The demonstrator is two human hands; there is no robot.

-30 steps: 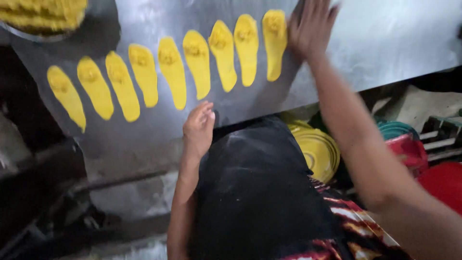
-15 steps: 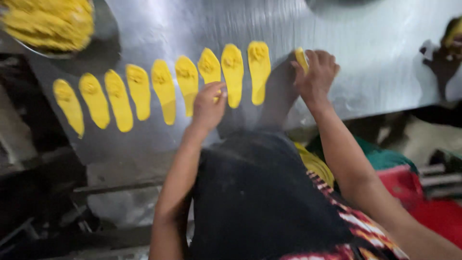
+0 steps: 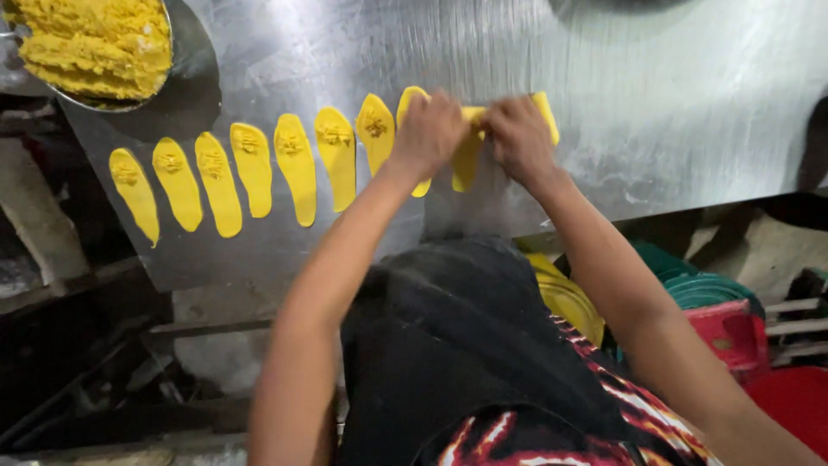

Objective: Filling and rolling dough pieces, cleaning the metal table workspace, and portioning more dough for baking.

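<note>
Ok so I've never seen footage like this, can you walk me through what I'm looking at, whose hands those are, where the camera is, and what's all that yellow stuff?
The one picture comes from a camera worn on a person's head, looking down over their lap at their own bare arms. There is no machine.

In front of them is a shiny metal table. On it lies a row of flat yellow dough ovals, side by side, each with a small dab of filling near its top end. At the upper left sits a metal bowl heaped with crumbly yellow mixture.

The left hand and right hand meet at the right end of the row, together pinching a yellow dough piece that looks partly folded.
</note>
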